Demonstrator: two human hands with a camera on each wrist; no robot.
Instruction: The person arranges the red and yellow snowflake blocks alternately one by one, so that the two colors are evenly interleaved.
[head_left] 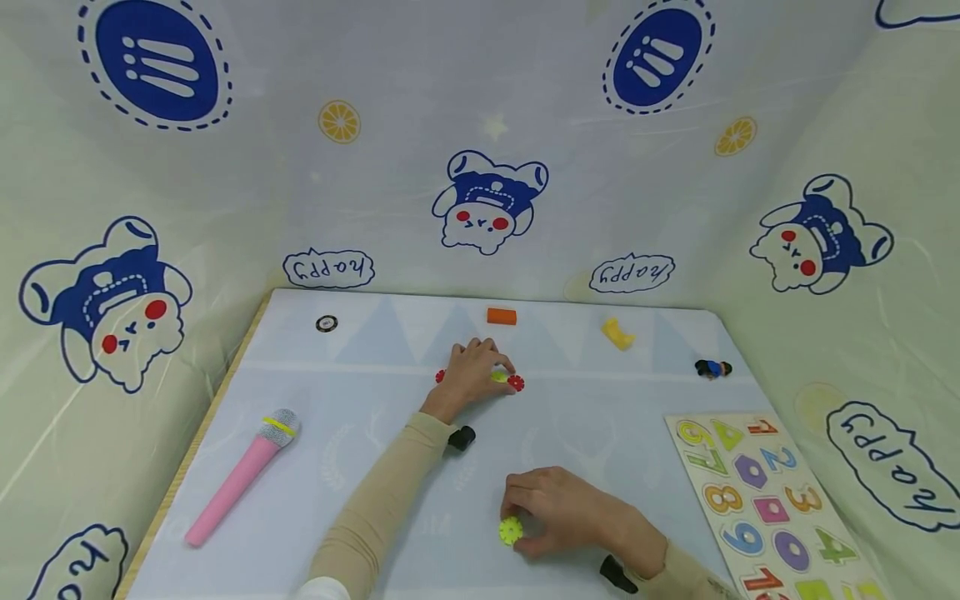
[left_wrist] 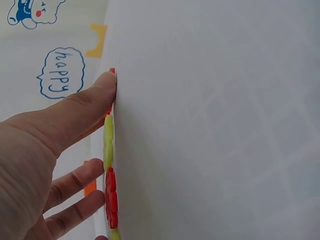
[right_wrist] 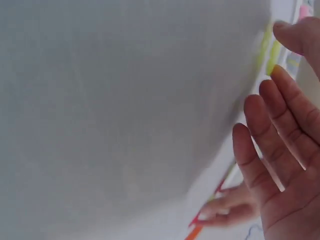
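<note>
A row of red and yellow-green scalloped plastic discs lies on the table in the head view, partly hidden under my left hand (head_left: 471, 373). Thumb and index finger of that hand pinch the red disc (head_left: 516, 383) at the row's right end. A yellow-green disc (left_wrist: 108, 142) and another red disc (left_wrist: 111, 197) stand edge-on beside the fingers in the left wrist view. Nearer the front, my right hand (head_left: 558, 510) holds a yellow-green disc (head_left: 511, 531) between thumb and index finger. The other fingers (right_wrist: 257, 117) extend alongside in the right wrist view.
A pink toy microphone (head_left: 236, 483) lies at left and a number puzzle board (head_left: 772, 508) at right. Along the back are a black-and-white round chip (head_left: 327, 323), an orange block (head_left: 502, 316), a yellow curved piece (head_left: 618, 333) and a small figure (head_left: 713, 368).
</note>
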